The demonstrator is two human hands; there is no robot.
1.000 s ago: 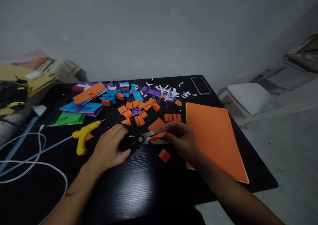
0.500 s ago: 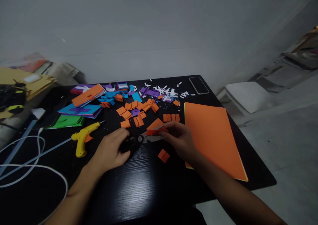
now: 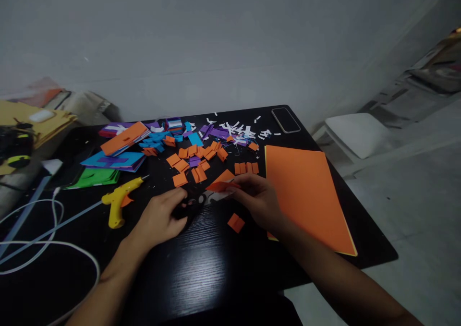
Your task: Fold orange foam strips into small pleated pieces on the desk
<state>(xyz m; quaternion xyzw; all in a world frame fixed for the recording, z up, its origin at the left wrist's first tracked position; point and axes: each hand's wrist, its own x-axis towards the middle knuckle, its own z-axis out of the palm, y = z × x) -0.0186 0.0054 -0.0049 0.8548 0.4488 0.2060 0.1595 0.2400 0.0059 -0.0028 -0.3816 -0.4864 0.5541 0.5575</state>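
My left hand [image 3: 163,215] is closed around the black handles of a pair of scissors [image 3: 199,200], whose blades point right. My right hand [image 3: 257,199] pinches a folded piece of orange paper [image 3: 220,186] just above the blades, and its fingers hide the blade tips. Whether the blades touch the paper I cannot tell. A small orange paper square [image 3: 236,223] lies on the table below my right hand. Beyond both hands lie several small folded orange pieces [image 3: 199,174], with a short row of them [image 3: 246,168] behind my right fingers.
Large orange sheets [image 3: 306,196] lie at the right of the black table [image 3: 201,278]. A yellow glue gun [image 3: 120,201] is left of my left hand. White paper scraps [image 3: 245,131] and a phone [image 3: 285,120] are at the back; folded colored papers [image 3: 124,138] are stacked back left.
The orange paper in my right hand has tilted and shifted slightly left, showing more of its face. My left hand keeps its hold on the scissors. The whole view has shifted a little.
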